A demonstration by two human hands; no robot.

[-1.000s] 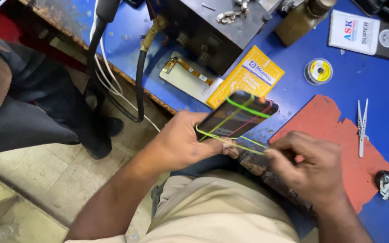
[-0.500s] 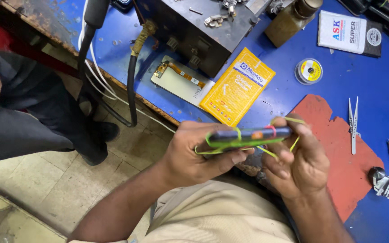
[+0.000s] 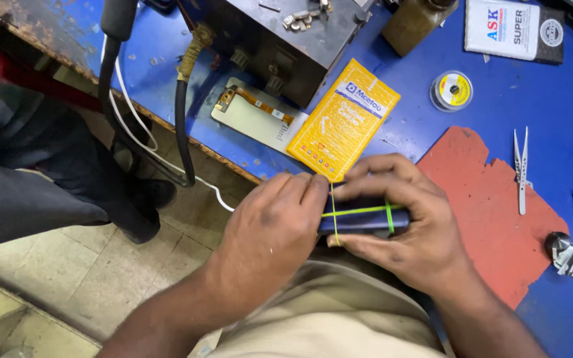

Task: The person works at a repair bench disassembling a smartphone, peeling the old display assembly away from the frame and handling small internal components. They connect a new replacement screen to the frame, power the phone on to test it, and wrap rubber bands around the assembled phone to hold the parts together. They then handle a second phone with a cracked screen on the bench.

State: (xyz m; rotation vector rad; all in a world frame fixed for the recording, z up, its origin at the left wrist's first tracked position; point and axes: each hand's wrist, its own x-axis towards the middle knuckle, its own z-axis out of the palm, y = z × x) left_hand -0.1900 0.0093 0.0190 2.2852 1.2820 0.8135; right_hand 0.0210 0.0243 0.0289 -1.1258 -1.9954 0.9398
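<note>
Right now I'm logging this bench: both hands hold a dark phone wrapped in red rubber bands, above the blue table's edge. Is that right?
Not quite: the rubber bands are yellow-green, not red, as the head view shows. The left hand and right hand do hold the dark phone above the blue table edge.

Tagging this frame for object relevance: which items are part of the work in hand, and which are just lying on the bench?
In hand:
left hand
right hand
dark phone gripped between both hands
yellow-green rubber bands wrapped around it

Lying about:
yellow packet
screen panel with flex cable
solder spool
tweezers
red mat
dark metal box
</note>
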